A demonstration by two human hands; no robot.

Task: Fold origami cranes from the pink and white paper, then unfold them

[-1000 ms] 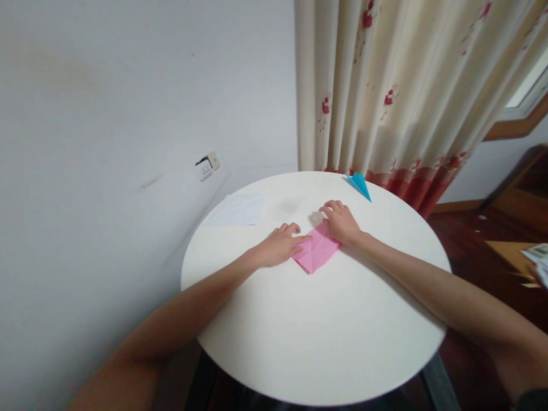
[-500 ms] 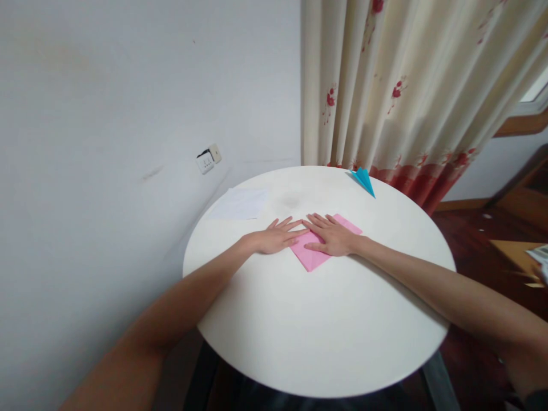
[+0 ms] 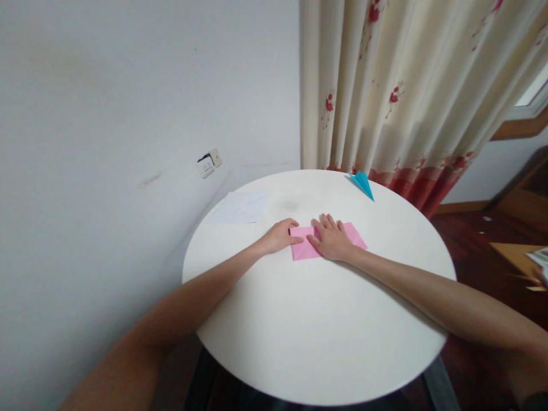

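A folded sheet of pink paper (image 3: pixel 302 249) lies on the round white table (image 3: pixel 325 337), its long side running roughly left to right. My left hand (image 3: pixel 278 236) grips the paper's left end, thumb on top and fingers curled at the far edge. Flat across the middle of the sheet rests my right hand (image 3: pixel 333 238), its fingers stretched out and pointing away from me. Part of the paper is hidden beneath that hand; its right end shows past the wrist.
A blue paper plane (image 3: pixel 363 185) sits at the table's far right edge. White paper (image 3: pixel 240 206) lies at the far left. Behind stand a wall with a socket (image 3: pixel 206 166) and a floral curtain (image 3: pixel 385 85). Another wooden surface (image 3: pixel 514 260) is at right.
The pink paper has turned, its near corner swinging so the long side lies more level. My left hand has gone from flat and spread to gripping its left end. My right hand stays flat on it.
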